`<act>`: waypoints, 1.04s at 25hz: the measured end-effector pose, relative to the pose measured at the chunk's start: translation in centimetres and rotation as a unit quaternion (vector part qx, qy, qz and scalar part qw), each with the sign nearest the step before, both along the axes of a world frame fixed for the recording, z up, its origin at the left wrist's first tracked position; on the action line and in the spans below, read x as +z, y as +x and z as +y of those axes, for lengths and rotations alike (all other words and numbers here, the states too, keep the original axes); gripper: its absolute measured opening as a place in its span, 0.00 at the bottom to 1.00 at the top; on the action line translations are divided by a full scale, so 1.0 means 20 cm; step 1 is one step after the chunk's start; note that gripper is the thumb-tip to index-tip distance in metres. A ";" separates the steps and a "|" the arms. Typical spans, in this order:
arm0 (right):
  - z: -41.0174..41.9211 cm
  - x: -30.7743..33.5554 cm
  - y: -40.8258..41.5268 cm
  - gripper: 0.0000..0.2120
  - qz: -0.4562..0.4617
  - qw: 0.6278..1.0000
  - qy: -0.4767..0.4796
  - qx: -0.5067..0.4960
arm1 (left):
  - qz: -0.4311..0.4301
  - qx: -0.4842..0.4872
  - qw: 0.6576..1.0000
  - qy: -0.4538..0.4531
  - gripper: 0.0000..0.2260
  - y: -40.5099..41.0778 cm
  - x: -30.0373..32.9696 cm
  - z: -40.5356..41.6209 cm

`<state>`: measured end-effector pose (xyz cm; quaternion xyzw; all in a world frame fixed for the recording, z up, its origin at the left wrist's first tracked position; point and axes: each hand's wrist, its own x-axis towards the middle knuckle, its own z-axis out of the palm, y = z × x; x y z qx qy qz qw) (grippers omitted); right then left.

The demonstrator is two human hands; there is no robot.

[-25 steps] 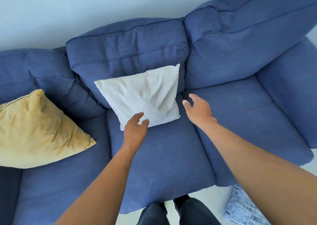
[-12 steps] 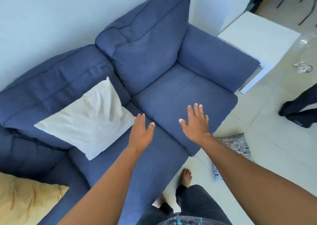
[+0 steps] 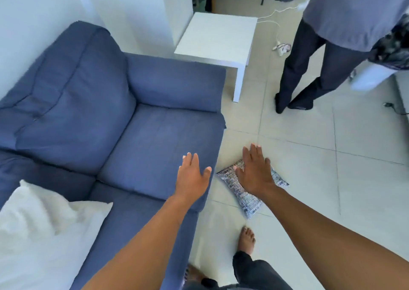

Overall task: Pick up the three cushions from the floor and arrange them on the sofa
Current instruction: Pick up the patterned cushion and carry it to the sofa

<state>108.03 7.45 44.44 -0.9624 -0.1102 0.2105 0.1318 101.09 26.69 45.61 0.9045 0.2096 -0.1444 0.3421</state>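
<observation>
A grey-and-white patterned cushion [image 3: 245, 195] lies flat on the tiled floor just off the sofa's front right corner. My right hand [image 3: 254, 171] hovers over it, fingers spread, holding nothing, and hides its middle. My left hand [image 3: 192, 174] is open above the front edge of the blue sofa [image 3: 137, 139]. A white cushion [image 3: 42, 230] rests on the sofa seat at the lower left. The yellow cushion is out of view.
A white side table [image 3: 218, 40] stands beside the sofa's right arm. Another person's dark-trousered legs [image 3: 309, 73] stand on the tiles at the upper right, near cables [image 3: 281, 46]. My bare foot [image 3: 246, 241] is planted below the patterned cushion.
My view has swung right from the white cushion to the floor. Both open hands moved right, and the right hand now hangs over the patterned cushion. The yellow cushion has left the frame.
</observation>
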 end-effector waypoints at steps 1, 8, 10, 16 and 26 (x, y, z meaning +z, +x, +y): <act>-0.09 -0.02 0.04 0.35 0.000 1.000 0.000 -0.013 | 0.009 -0.023 1.000 0.004 0.32 0.08 -0.02 -0.09; -0.50 -0.17 0.27 0.36 0.030 0.997 -0.018 -0.068 | 0.043 -0.111 0.992 0.031 0.34 0.49 -0.16 -0.45; -0.52 -0.23 0.33 0.36 0.043 0.995 -0.007 -0.090 | 0.053 -0.138 0.988 0.038 0.33 0.57 -0.21 -0.48; -0.57 -0.41 0.47 0.35 0.061 0.978 0.031 -0.198 | 0.087 -0.201 0.975 0.034 0.31 0.88 -0.43 -0.53; -0.74 -1.61 0.64 0.37 0.171 0.944 0.040 -0.279 | 0.172 -0.202 0.963 0.052 0.29 1.26 -1.60 -0.66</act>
